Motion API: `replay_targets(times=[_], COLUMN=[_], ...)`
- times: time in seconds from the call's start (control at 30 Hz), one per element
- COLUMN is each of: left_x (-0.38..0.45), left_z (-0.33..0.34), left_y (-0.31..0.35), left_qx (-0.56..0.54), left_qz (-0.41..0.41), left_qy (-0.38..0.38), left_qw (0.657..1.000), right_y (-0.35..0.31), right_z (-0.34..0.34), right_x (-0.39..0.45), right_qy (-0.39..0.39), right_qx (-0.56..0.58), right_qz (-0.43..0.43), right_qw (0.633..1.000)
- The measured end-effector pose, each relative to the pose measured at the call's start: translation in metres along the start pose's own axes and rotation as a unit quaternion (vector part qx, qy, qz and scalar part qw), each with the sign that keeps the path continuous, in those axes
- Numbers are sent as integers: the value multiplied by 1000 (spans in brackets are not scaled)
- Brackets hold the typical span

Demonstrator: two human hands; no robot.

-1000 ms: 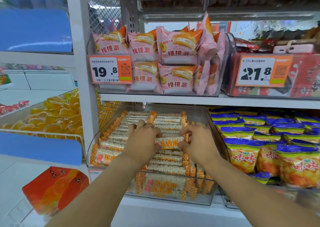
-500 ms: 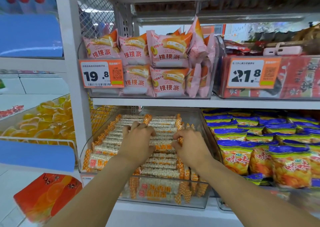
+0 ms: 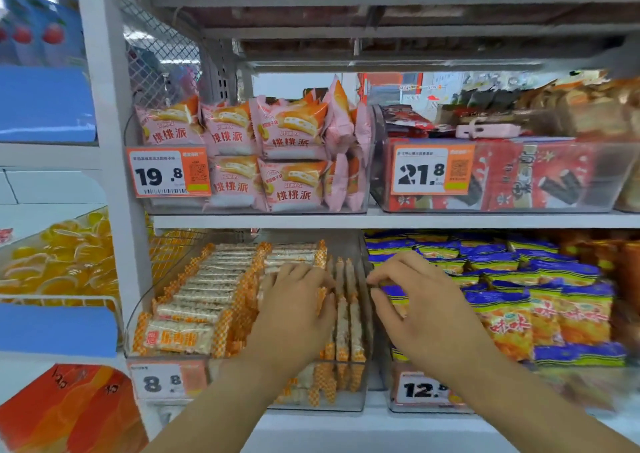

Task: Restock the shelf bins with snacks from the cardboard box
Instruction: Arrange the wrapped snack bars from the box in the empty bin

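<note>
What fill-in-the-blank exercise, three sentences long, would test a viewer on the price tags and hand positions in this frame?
1. The left hand rests on the orange-and-white bars in the bin tagged ____.
2. The pink pie packets sit in the bin tagged ____.
3. The right hand hovers over the bin of blue-and-yellow bags on the ____ shelf.

Missing words: 8.8; 19.8; lower
</note>
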State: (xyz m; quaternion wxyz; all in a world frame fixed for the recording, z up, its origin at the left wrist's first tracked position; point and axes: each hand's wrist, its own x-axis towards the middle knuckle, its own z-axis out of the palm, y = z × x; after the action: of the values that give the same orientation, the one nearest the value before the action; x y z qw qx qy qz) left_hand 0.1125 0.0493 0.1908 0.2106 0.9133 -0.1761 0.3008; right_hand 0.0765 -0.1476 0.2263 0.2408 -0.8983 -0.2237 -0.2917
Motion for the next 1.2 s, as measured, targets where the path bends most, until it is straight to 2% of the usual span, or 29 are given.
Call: replay_targets(times=[0.07, 0.13, 0.17, 0.23, 0.27, 0.3, 0.37, 0.5, 0.6, 0.67, 0.83, 1.1, 1.2], left_x=[-1, 1, 3, 8, 10, 14, 24, 40, 43, 44, 42, 46, 48], left_z=[8, 16, 21, 33, 38, 44, 53, 76, 92, 97, 108, 116, 116], left_y=[30, 60, 74, 97, 105, 112, 119, 128, 132, 133, 132, 129, 127], left_qx=[-63, -126, -129, -86, -52, -17, 38, 69, 82, 85, 104, 122, 118], left_qz=[17, 21, 25, 47, 53, 53, 39, 8, 5, -6, -1, -1, -2], left_qy=[-6, -37, -53, -81, -96, -106, -127, -192, -216, -217, -193, -191, -202], left_qw=[998, 991, 990, 992, 993, 993, 991, 979, 973, 973, 976, 974, 972], right_y=[26, 56, 72, 98, 108, 113, 119, 125, 135, 147, 187, 199, 201], right_z=[-25, -52, -62, -72, -70, -64, -47, -45, -66, -76, -70, -71, -82], right_x=[-5, -4, -7, -21, -31, -41, -59, -63, -52, -45, -37, -29, -31], right_qy=[23, 19, -13, -123, -171, -197, -196, -201, -131, -95, -146, -182, -164], right_qx=[-23, -56, -105, -222, -244, -233, -184, -118, -148, -168, -137, -112, -92], right_qz=[40, 115, 157, 236, 255, 252, 232, 232, 202, 212, 279, 263, 257], right_qw=[999, 992, 982, 938, 920, 918, 935, 944, 959, 958, 939, 941, 948])
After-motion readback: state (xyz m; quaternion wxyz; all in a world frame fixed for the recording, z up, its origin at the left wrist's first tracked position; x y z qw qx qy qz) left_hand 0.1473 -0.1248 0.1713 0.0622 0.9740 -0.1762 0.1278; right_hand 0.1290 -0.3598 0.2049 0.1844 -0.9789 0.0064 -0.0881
